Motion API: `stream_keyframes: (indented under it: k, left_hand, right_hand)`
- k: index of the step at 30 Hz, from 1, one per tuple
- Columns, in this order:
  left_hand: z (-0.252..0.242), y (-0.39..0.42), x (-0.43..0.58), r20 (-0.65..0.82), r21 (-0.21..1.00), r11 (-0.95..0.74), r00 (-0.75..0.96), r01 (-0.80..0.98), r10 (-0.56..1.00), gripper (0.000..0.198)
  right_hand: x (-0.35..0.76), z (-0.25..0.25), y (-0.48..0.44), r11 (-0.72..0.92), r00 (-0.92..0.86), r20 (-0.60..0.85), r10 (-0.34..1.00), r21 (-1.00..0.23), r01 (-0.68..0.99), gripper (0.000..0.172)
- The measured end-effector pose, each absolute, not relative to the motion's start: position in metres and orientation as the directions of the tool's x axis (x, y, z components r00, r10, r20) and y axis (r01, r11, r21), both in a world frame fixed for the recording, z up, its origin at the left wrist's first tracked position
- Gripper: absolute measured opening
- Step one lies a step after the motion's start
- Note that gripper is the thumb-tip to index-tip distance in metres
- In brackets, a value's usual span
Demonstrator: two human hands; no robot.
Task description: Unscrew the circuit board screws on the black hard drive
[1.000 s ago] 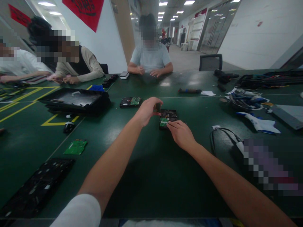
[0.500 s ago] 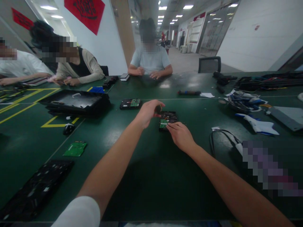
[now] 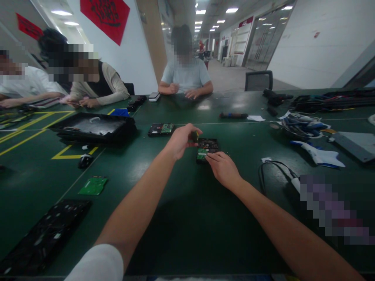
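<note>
In front of me a hard drive lies on the green table, a green circuit board showing on its near part. My left hand is closed around a small dark tool with a yellow mark, held over the drive's far left side. The tool's lower end cannot be made out. My right hand has its fingers pressed together at the drive's near right edge, steadying it. Those fingertips cover part of the board.
Left of my hands lie another hard drive, a black tray, a loose green circuit board and a black panel. On the right are a cable, a grey box and bundled wires. Several people sit around the table.
Both hands stay at the hard drive with almost no movement. The tool in my left hand looks slightly turned, showing more of its yellow mark. The view has shifted very slightly.
</note>
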State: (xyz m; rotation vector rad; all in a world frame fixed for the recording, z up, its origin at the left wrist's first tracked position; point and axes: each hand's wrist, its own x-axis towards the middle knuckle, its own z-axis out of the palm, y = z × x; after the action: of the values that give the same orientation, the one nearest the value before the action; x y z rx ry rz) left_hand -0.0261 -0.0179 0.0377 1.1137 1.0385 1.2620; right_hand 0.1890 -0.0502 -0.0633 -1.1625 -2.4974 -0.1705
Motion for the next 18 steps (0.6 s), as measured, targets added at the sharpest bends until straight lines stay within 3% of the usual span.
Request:
stream_keyframes:
  k: [6, 13, 18]
  left_hand:
    - [0.0373, -0.0196, -0.0227, -0.048, 0.955, 0.080, 0.115, -0.287, 0.992, 0.017]
    - [0.0342, -0.0156, -0.0266, 0.161, 0.986, -0.162, 0.027, 0.029, 0.987, 0.027]
    - [0.0386, -0.0204, -0.0261, 0.064, 0.995, -0.056, 0.094, -0.081, 0.993, 0.023]
  right_hand:
    - [0.1885, -0.0682, -0.0464, 0.661, -0.594, 0.384, 0.707, -0.059, 0.748, 0.037]
    - [0.1885, -0.0657, -0.0483, 0.649, -0.588, 0.369, 0.720, -0.057, 0.759, 0.037]
    - [0.1890, -0.0661, -0.0486, 0.647, -0.580, 0.373, 0.724, -0.078, 0.758, 0.038]
